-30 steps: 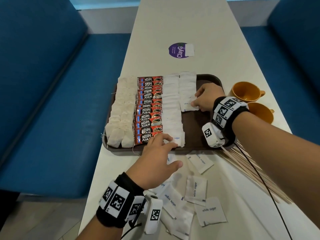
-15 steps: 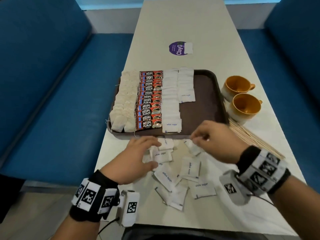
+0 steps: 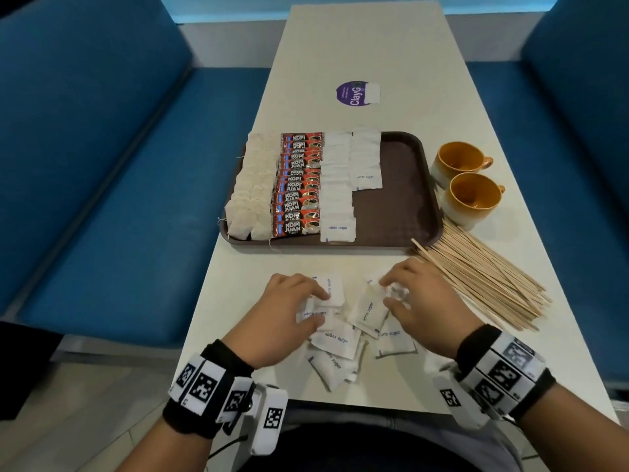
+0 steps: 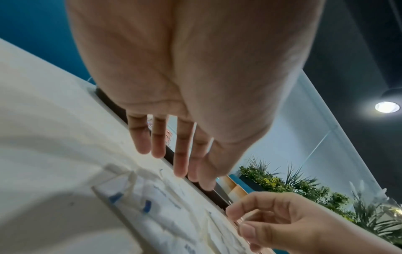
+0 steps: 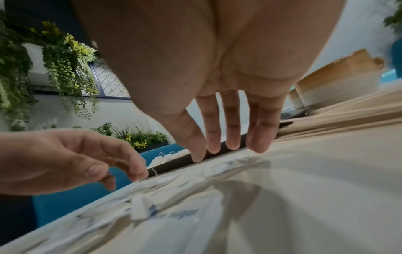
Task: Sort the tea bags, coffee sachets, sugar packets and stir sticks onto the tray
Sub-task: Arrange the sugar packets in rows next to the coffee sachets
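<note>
The brown tray (image 3: pixel 405 185) stands on the table. On it lie rows of tea bags (image 3: pixel 252 195), coffee sachets (image 3: pixel 297 192) and sugar packets (image 3: pixel 337 199). In front of the tray lies a loose pile of sugar packets (image 3: pixel 340 338). Both hands are over this pile. The left hand (image 3: pixel 286 318) has relaxed fingers that touch the packets. The right hand (image 3: pixel 422 304) is also relaxed and grips nothing clearly. The stir sticks (image 3: pixel 483 277) lie on the table, at the right front corner of the tray.

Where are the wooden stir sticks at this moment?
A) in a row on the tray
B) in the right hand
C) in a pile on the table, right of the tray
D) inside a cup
C: the stir sticks lie fanned out on the table, beside the tray and the cups, none on the tray.
</note>
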`<action>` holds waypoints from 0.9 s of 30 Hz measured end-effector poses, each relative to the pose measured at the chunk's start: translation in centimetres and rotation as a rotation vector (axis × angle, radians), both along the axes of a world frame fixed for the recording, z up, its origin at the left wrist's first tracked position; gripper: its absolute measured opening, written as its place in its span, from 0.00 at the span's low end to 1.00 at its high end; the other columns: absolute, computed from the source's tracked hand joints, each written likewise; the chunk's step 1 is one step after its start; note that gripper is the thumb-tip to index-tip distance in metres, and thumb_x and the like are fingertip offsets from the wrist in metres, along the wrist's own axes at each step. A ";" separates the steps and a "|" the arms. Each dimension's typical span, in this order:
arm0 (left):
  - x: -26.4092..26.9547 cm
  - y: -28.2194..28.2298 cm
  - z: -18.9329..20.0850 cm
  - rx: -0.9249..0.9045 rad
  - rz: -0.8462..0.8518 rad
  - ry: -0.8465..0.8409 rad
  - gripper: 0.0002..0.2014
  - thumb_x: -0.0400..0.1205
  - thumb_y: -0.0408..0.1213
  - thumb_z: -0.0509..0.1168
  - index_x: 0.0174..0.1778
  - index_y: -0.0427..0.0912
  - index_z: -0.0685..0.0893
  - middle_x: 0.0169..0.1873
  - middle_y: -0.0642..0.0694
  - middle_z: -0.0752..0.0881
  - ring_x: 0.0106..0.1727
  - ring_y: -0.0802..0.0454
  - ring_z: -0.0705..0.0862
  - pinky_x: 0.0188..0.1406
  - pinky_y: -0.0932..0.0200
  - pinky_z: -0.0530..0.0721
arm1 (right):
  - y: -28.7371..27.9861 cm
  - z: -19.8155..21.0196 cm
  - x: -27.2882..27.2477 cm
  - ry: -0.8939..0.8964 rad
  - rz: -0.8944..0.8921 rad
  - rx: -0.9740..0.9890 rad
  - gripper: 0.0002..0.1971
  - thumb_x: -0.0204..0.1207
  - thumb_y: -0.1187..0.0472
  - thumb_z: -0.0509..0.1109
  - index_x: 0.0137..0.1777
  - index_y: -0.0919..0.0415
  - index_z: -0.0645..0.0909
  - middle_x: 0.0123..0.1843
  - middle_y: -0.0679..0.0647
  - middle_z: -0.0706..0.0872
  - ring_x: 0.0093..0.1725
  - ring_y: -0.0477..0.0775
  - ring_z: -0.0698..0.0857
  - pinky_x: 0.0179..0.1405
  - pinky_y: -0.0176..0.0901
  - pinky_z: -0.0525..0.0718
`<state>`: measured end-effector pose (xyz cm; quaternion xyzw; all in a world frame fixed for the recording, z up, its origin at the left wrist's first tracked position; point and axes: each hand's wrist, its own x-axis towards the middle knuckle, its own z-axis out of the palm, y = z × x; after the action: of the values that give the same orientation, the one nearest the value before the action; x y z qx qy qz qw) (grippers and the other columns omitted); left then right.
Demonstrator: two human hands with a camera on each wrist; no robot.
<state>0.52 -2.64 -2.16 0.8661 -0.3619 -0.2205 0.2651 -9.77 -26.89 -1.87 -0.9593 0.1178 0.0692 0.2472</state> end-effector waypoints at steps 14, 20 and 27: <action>2.0 -4.4 -1.3 0.146 0.109 -0.012 0.32 0.82 0.39 0.73 0.82 0.52 0.71 0.69 0.48 0.74 0.75 0.46 0.68 0.75 0.53 0.71 | -0.1 0.1 2.3 0.189 -0.187 -0.007 0.19 0.76 0.48 0.79 0.63 0.54 0.83 0.62 0.51 0.79 0.57 0.52 0.80 0.53 0.44 0.79; 2.7 -3.4 -0.6 -0.029 0.205 0.006 0.08 0.82 0.35 0.73 0.54 0.50 0.84 0.52 0.53 0.79 0.51 0.51 0.81 0.47 0.63 0.74 | -0.4 1.7 2.0 0.090 -0.139 0.197 0.06 0.84 0.54 0.72 0.54 0.54 0.86 0.47 0.49 0.85 0.45 0.47 0.83 0.42 0.41 0.81; 3.3 1.2 1.7 -0.263 0.341 0.473 0.15 0.76 0.28 0.80 0.54 0.45 0.87 0.38 0.47 0.93 0.35 0.52 0.86 0.43 0.55 0.86 | -0.4 2.6 1.0 0.315 0.192 0.143 0.15 0.80 0.54 0.76 0.63 0.40 0.80 0.53 0.44 0.84 0.49 0.43 0.81 0.46 0.37 0.77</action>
<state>3.83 -1.39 -0.45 0.7974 -0.1653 -0.3194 0.4845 -8.72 -27.27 0.69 -0.9234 0.0578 0.2501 0.2854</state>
